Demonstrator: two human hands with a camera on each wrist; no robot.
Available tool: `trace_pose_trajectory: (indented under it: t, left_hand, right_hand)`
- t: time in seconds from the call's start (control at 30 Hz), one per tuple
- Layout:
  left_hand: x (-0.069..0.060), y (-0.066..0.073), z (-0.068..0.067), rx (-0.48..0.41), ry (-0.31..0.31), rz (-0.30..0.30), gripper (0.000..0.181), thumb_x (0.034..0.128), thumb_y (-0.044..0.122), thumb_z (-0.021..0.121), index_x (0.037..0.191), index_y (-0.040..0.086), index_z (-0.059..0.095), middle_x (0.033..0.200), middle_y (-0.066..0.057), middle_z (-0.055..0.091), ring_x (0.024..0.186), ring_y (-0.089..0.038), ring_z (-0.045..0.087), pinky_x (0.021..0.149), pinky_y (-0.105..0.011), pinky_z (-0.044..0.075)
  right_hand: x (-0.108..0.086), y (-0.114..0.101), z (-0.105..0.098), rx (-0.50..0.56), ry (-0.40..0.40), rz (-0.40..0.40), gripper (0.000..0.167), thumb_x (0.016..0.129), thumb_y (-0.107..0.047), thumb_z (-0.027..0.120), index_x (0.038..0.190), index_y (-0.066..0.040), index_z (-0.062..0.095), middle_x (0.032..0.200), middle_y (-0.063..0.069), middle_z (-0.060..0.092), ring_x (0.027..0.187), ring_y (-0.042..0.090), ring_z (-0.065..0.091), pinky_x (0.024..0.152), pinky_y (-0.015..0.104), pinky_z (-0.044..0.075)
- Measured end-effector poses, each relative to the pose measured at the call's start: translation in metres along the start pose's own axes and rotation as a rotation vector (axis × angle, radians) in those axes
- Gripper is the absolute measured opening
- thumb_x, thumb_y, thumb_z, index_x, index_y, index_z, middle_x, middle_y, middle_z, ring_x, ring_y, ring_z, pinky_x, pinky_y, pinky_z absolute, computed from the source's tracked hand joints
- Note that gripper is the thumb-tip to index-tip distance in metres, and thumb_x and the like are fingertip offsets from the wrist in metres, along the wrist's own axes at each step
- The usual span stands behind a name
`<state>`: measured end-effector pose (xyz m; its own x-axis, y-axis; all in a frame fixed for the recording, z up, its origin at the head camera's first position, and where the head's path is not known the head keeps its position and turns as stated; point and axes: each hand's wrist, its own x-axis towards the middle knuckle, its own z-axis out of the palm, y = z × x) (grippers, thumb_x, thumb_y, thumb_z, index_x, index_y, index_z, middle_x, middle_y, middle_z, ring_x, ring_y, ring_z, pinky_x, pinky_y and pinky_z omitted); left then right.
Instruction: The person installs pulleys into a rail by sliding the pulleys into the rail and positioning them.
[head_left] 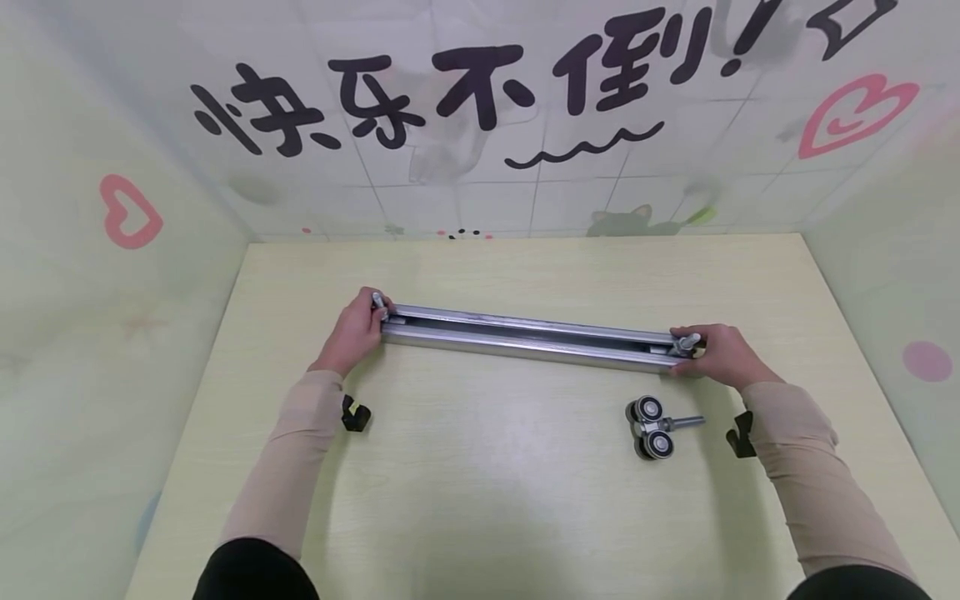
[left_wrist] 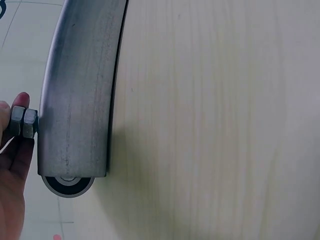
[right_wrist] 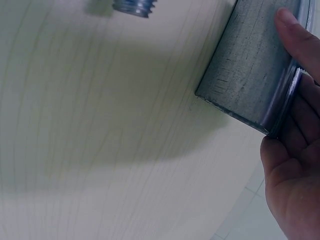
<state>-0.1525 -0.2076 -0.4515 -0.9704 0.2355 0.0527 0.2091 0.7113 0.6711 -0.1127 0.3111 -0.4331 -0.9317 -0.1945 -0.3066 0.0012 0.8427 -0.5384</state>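
Note:
A silvery slotted metal rail (head_left: 525, 348) lies across the table, slot upward, slightly lower at its right end. My left hand (head_left: 352, 333) pinches the bolt (left_wrist: 24, 122) of a roller at the left end, at its two hex nuts. The roller's wheel (left_wrist: 68, 189) pokes partly out of that end; the rest is hidden inside. At the other end, my right hand (head_left: 723, 357) grips the rail (right_wrist: 245, 65), thumb along its side. Another bolt (head_left: 686, 343) stands in the slot there. A loose roller trolley (head_left: 648, 408) lies nearer me, its threaded bolt (right_wrist: 134, 6) pointing right.
The pale wooden tabletop (head_left: 480, 500) carries the rail and trolley. Printed fabric walls surround it: a back wall (head_left: 480, 208) with black characters, a left wall (head_left: 90, 333) and a right wall (head_left: 877, 275). Black wrist mounts (head_left: 356, 414) hang beneath both sleeves.

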Motion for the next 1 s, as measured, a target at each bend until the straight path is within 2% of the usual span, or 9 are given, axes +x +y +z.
trace_pose_trajectory:
  t: [0.4,0.6,1.0]
  left_hand:
    - [0.002,0.009,0.007,-0.034,-0.03,0.012,0.017,0.091,-0.007,0.038,0.108,-0.006,0.041,0.103,-0.019,0.056,0.103,-0.034,0.053,0.093,-0.043,0.044]
    - [0.002,0.01,0.011,-0.04,-0.014,0.022,0.015,0.0916,-0.006,0.038,0.106,-0.006,0.041,0.102,-0.019,0.057,0.101,-0.034,0.054,0.09,-0.043,0.045]
    - [0.004,0.009,0.012,-0.044,-0.027,0.036,0.015,0.092,-0.005,0.039,0.107,-0.006,0.042,0.108,-0.02,0.057,0.106,-0.034,0.053,0.094,-0.042,0.044]
  right_hand:
    - [0.0,-0.002,0.0,-0.001,-0.003,-0.001,0.07,0.064,-0.024,0.081,0.121,0.004,0.054,0.115,0.034,0.052,0.094,0.036,0.052,0.076,0.04,0.045]
    - [-0.001,-0.002,0.0,0.001,0.001,-0.002,0.068,0.065,-0.021,0.081,0.121,0.004,0.053,0.115,0.035,0.051,0.095,0.038,0.052,0.078,0.043,0.045]
    - [-0.003,-0.001,0.001,-0.001,0.007,-0.011,0.067,0.065,-0.022,0.081,0.12,0.004,0.054,0.114,0.034,0.052,0.092,0.035,0.052,0.074,0.037,0.045]
